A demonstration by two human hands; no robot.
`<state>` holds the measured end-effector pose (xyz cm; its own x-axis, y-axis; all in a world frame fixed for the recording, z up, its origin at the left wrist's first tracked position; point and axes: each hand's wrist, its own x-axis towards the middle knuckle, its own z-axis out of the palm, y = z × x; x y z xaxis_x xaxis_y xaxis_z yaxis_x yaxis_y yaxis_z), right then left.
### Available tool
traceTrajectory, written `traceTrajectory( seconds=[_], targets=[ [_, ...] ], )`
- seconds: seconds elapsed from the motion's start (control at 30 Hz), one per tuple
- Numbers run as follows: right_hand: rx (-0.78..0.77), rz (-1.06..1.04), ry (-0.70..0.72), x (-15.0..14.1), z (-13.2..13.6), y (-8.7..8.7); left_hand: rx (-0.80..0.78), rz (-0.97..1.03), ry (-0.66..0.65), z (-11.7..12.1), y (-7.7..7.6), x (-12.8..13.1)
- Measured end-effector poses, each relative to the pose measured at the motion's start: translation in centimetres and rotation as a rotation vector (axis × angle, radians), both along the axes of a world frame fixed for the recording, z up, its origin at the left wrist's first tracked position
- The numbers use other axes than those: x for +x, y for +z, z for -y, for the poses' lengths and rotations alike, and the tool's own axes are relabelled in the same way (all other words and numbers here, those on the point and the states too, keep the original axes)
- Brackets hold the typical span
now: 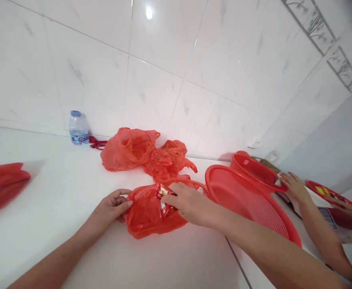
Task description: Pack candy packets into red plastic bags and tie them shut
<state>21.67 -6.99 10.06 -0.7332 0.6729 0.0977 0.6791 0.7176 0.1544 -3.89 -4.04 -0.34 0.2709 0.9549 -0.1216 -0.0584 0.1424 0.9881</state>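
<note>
"What's at the far left?"

"A red plastic bundle point(4, 186) on the white surface point(58, 176), cut off by the edge of view."

"And next?"

"A blue-capped bottle point(78, 130), upright near the tiled wall point(158, 84), partly filled with clear liquid. Just beside it lies a dark red ribbon point(97, 143), then some crumpled red bags point(127, 148), heaped together."

"Where are the person's hands?"

"In front of that heap. The left hand point(114, 206) has thumb and fingers closed together, pinching the left edge of the red carrier bag point(146, 224), which lies on the surface with its mouth spread."

"Anything in it?"

"Shiny red-and-gold packets point(163, 192), at the mouth. The right hand point(194, 202) reaches over them from the right, fingers partly curled. Whether it grips one, I can't tell."

"Further right?"

"A large perforated red basket point(233, 188), just beside the bag, with a second red basket point(251, 168) behind it. A co-worker's hand point(296, 186) is at that one's right end. Beyond, the co-worker's other hand point(344, 206) is over a third red basket point(310, 184) containing yellow items point(322, 190)."
</note>
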Motion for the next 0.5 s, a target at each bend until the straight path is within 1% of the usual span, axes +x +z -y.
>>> traceTrajectory(
  seconds=[0.07, 0.1, 0.13, 0.2, 0.27, 0.37, 0.43, 0.5],
  targets=[
    [0.016, 0.055, 0.067, -0.5, -1.2, -1.9, 0.004, -0.014, -0.007, 0.0, 0.0, 0.0],
    [0.015, 0.059, 0.098, -0.6, -1.7, -2.5, 0.009, -0.02, -0.011, 0.0, 0.0, 0.0],
    [0.002, 0.055, 0.125, -0.6, -2.2, -2.8, 0.017, -0.024, -0.014, -0.1, -0.1, -0.1],
    [-0.038, 0.027, 0.134, -0.4, -2.8, -2.6, 0.025, -0.036, -0.019, -0.2, -0.3, -0.1],
    [-0.081, -0.014, 0.081, -0.1, -2.7, -1.4, 0.027, -0.04, -0.022, -0.3, -0.5, -0.2],
    [-0.084, -0.136, -0.071, 1.1, -1.3, 1.6, 0.03, -0.037, -0.028, -0.4, -0.8, -0.3],
    [-0.03, -0.26, -0.233, 3.0, -0.3, 3.5, 0.026, -0.047, -0.033, -0.5, -0.8, -0.3],
    [0.064, -0.363, -0.452, 5.9, 0.4, 4.6, 0.012, -0.066, -0.031, -0.4, -0.7, -0.3]
  ],
)
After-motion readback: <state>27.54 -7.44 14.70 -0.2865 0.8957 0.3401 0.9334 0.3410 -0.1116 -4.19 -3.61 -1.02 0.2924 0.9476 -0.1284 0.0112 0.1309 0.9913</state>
